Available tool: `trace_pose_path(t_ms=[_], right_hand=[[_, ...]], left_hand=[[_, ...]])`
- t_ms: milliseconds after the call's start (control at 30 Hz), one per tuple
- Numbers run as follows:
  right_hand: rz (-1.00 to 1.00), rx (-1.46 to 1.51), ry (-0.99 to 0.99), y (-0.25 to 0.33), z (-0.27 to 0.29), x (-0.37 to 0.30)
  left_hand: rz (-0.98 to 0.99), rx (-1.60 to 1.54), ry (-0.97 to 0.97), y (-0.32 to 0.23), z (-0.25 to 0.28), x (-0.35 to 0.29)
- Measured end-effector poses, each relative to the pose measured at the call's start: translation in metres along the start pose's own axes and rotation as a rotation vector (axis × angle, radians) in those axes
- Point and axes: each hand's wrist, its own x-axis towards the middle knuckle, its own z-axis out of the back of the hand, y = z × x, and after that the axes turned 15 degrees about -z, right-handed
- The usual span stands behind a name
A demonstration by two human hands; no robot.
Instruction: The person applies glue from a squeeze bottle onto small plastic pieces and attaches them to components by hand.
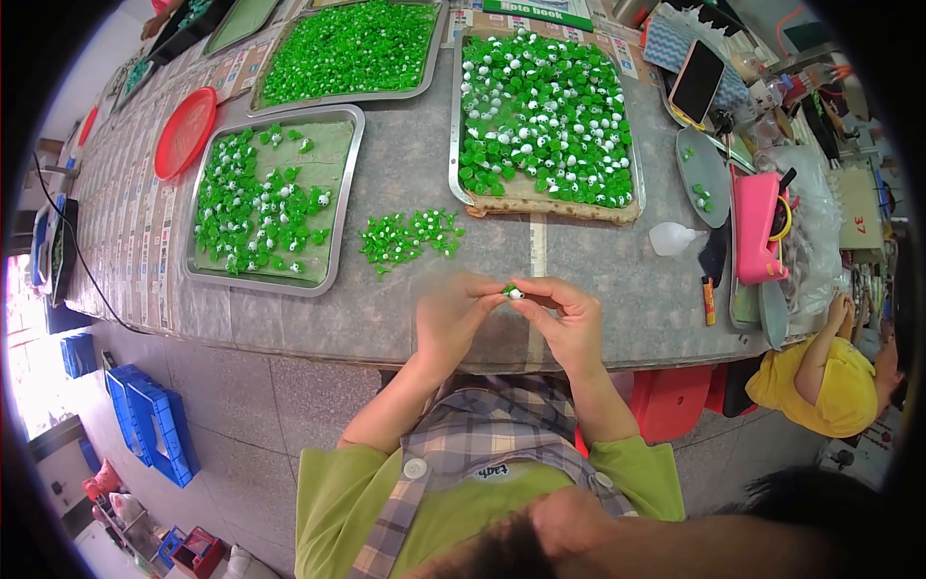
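Above the near part of the table, my left hand (449,317) and my right hand (566,320) meet at the fingertips. Both are closed in a pinch on one small green leaf-shaped piece with a white ball (515,292), which bears a dark spot. Left fingers sit at its green side, right fingers by the ball. My left hand is a little blurred. Just beyond it lies a loose pile of small green pieces with white bits (394,239). A metal tray (340,207) at left and a lined tray (640,183) ahead right carry similar green pieces with white balls.
A third tray (333,100) of small green pieces stands at the back left, near a red plate (185,133). Rightward are a squeeze bottle (673,238), a grey oval dish (702,174), a pink tape dispenser (758,227), and a phone (696,82). A person in yellow (825,386) sits at right.
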Motion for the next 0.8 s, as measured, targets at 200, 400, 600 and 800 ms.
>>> trace_pose_path(t_ms=[200, 400, 600, 800], right_hand=[[-0.233, 0.317, 0.101, 0.008, 0.006, 0.0], [-0.161, 0.233, 0.072, -0.002, 0.003, -0.004], [-0.214, 0.258, 0.101, -0.004, 0.013, -0.003], [-0.201, 0.234, 0.102, -0.001, 0.017, -0.004]], left_hand=[[-0.068, -0.02, 0.006, -0.01, -0.001, 0.005], [-0.056, -0.015, 0.003, 0.0, -0.005, -0.005], [-0.081, 0.017, 0.163, -0.005, 0.0, 0.003], [-0.234, 0.091, 0.178, -0.011, -0.002, 0.01]])
